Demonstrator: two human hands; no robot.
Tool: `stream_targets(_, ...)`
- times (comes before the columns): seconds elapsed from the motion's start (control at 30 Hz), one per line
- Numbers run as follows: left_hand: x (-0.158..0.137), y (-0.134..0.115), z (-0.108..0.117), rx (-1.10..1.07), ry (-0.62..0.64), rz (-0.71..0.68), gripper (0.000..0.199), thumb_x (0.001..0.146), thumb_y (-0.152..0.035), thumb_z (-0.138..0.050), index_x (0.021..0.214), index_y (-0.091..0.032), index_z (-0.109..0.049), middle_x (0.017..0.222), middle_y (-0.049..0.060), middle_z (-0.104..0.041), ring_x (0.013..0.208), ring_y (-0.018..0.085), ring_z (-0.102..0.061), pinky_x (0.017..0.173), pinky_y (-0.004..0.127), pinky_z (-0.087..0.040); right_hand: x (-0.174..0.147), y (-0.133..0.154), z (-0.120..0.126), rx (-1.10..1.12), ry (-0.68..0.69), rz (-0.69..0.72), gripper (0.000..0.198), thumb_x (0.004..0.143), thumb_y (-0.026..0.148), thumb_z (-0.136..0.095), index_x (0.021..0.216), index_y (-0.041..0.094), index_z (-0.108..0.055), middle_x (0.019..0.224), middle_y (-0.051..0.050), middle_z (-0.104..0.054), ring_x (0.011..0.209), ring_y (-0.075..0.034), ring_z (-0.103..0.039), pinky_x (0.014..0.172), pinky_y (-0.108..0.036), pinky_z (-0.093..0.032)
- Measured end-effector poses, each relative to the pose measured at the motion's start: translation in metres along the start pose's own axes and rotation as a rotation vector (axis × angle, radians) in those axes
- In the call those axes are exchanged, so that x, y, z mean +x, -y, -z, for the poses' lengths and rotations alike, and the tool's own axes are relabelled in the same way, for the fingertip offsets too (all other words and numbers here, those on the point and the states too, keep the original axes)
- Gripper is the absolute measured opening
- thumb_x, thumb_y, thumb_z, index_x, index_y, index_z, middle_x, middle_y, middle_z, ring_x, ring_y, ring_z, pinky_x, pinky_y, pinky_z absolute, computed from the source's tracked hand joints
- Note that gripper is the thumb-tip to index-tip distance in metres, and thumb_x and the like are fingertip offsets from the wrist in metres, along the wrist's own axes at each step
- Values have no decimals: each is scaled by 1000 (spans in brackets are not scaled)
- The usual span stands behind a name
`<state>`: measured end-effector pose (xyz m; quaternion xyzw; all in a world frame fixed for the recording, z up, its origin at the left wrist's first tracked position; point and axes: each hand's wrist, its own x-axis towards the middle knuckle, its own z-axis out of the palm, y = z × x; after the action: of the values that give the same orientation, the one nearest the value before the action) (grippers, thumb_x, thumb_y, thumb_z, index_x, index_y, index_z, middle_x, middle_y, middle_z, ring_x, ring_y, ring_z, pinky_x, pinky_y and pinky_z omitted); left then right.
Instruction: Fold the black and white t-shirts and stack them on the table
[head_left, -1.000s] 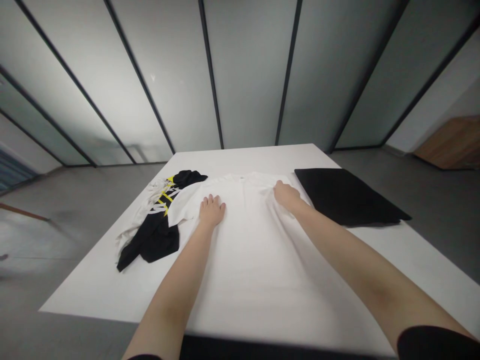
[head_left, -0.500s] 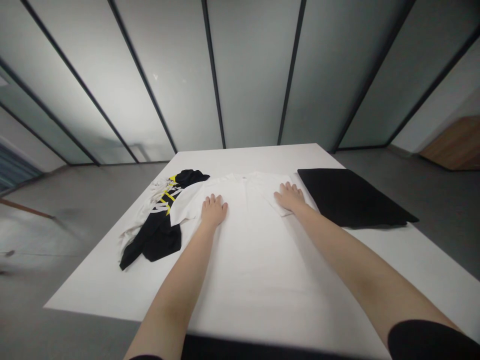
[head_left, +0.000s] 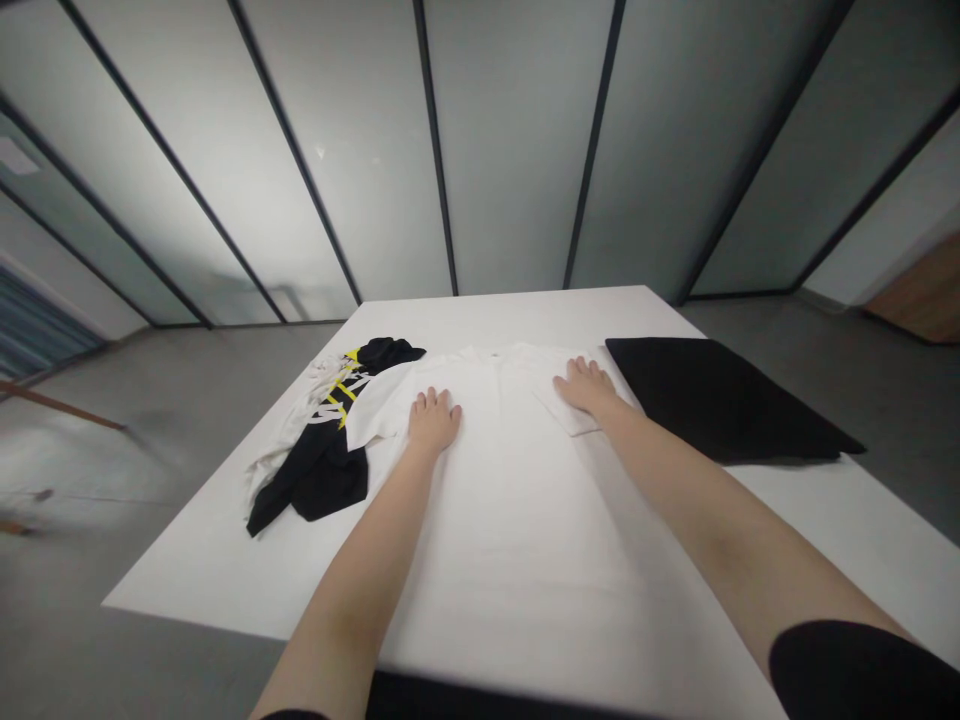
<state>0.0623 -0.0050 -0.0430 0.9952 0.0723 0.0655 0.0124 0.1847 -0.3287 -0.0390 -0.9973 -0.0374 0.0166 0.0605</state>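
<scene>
A white T-shirt (head_left: pixel 510 500) lies spread on the white table (head_left: pixel 180 560), its collar at the far end and its hem toward me. My left hand (head_left: pixel 435 420) rests palm down on the shirt near the left sleeve, fingers stretched out. On the right, my right hand (head_left: pixel 585 385) lies flat by the other sleeve, fingers spread; that sleeve is turned inward over the body. Neither hand grips the cloth. The shirt's left sleeve reaches out to crumpled black clothing (head_left: pixel 330 475) with yellow and white print.
Beside the black clothing lies a crumpled off-white garment (head_left: pixel 289 425). Black folded fabric or a flat black panel (head_left: pixel 720 400) sits at the table's right side. Frosted glass panels (head_left: pixel 510 140) with dark frames stand beyond the table.
The view has shifted slightly, so everything appears a little further right. Both hands stay flat on the shirt; my right hand has barely moved over it, if at all.
</scene>
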Motion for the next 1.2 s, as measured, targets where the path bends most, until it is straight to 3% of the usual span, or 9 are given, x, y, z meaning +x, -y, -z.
stream_targets(0.07, -1, 0, 0, 4, 0, 8, 60, 109, -48, -39, 158, -17, -52, 169, 20, -45, 155, 39, -44, 124, 53, -37, 2, 5, 3, 3, 41, -51, 73, 106, 48, -38, 166, 7, -40, 175, -26, -31, 161, -46, -26, 127, -62, -23)
stream_targets(0.17, -2, -2, 1, -2, -1, 10, 60, 109, -48, -39, 159, -17, -52, 170, 20, -45, 156, 39, -42, 125, 54, -36, -3, 16, 5, 7, -88, -91, 70, 108, 47, -37, 166, 9, -40, 176, -25, -30, 162, -48, -23, 127, -67, -18)
stream_targets(0.37, -6, -9, 1, -20, 3, 26, 59, 108, -45, -39, 158, -17, -54, 171, 20, -43, 160, 38, -36, 127, 58, -32, -33, 35, -1, 73, -121, -24, 61, 111, 47, -31, 160, 16, -51, 172, -22, -39, 159, -43, -32, 126, -60, -27)
stream_targets(0.47, -14, -13, 2, -19, -6, 24, 59, 107, -45, -39, 159, -20, -53, 170, 19, -44, 159, 39, -38, 126, 59, -33, -55, 40, -3, 97, -157, -11, 63, 113, 48, -26, 165, 19, -44, 176, -19, -33, 162, -43, -28, 127, -61, -26)
stream_targets(0.8, -57, -24, 9, -27, 31, 23, 62, 108, -52, -42, 162, -23, -50, 171, 19, -43, 154, 44, -43, 123, 61, -37, -120, 18, -4, -64, -17, 90, 63, 111, 49, -35, 167, 20, -42, 176, -21, -33, 160, -44, -33, 127, -60, -26)
stream_targets(0.9, -43, 3, 24, -96, -4, 98, 62, 109, -51, -37, 159, -17, -51, 157, 22, -59, 139, 39, -60, 115, 53, -47, -122, 12, -6, -75, -15, 92, 63, 112, 51, -34, 168, 22, -41, 177, -19, -32, 160, -43, -33, 127, -59, -27)
stream_targets(1.03, -13, 66, 50, -24, -131, 419, 59, 105, -44, -42, 146, -5, -60, 143, 32, -64, 136, 46, -59, 107, 57, -50, -123, 13, -6, -77, -14, 84, 62, 112, 51, -32, 168, 24, -40, 177, -18, -32, 160, -43, -33, 127, -59, -27)
stream_targets(1.1, -3, 95, 57, -6, -14, 535, 57, 100, -42, -50, 137, -2, -66, 142, 35, -64, 136, 47, -60, 105, 56, -52, -124, 16, -5, -74, -9, 79, 63, 112, 51, -33, 168, 23, -40, 177, -19, -32, 160, -44, -33, 127, -59, -27)
stream_targets(1.2, 6, 122, 61, -33, 141, 553, 49, 93, -40, -58, 127, -8, -72, 136, 32, -69, 131, 45, -65, 100, 53, -54, -126, 19, -3, -68, 1, 66, 64, 111, 51, -35, 169, 23, -39, 178, -19, -30, 161, -44, -31, 128, -61, -25)
